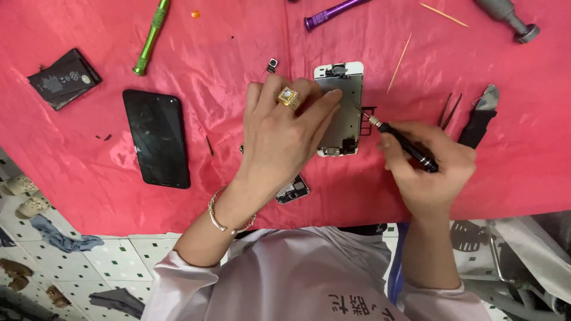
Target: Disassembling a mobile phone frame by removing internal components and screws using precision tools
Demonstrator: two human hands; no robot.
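Head camera shows the left hand (279, 134) pressing flat, fingers spread, on a white phone screen panel (344, 101) lying on the red-covered table (238, 53), likely to steady it. Right hand (429, 169) is closed around a black screwdriver (404, 144), its tip touching the panel's right edge. No containers are in view; a black phone (156, 138) lies well to the left.

1. Phone screen assy (347, 113): white frame, metal backplate facing up, lies flat on red cloth, lengthwise away from person, partly covered.
2. Screwdriver (404, 144): black handle, silver neck, thin tip touching assy's right edge, tilted.
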